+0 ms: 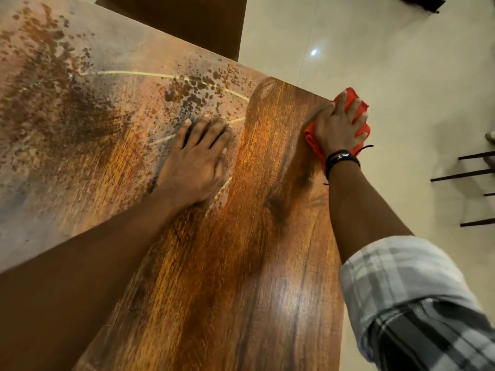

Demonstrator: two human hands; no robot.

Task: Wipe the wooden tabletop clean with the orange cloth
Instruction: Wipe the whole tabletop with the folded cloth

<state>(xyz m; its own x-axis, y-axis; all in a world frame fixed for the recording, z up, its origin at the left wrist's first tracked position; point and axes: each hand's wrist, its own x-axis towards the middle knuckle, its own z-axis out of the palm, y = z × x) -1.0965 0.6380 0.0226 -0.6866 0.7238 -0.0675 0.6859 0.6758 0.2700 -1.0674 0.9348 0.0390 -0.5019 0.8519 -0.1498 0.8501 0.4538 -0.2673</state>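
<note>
- the orange cloth [360, 113] is a bright red-orange, bunched into soft folds. it sits at the far right edge of the wooden tabletop [241, 263], and part of it hangs past the edge over the pale floor [401, 62].
- your right hand [338, 127] lies on top of the cloth with fingers spread and fairly straight, pressing it down rather than gripping it.
- your left hand [195, 159] rests flat on the tabletop, palm down, fingers straight and holding nothing. it is well apart from the cloth.
- the tabletop shows two looks. the right side, from the cloth down towards you, is glossy dark-orange wood with clear grain. the left side is under a dull grey film [40, 196] with brown speckles and a few pale curved streaks.
- count: one cloth, one tabletop, two hands.
- also one band of dark cords [341, 158] on your right wrist, and one plaid sleeve [417, 298] rolled up on that arm.
</note>
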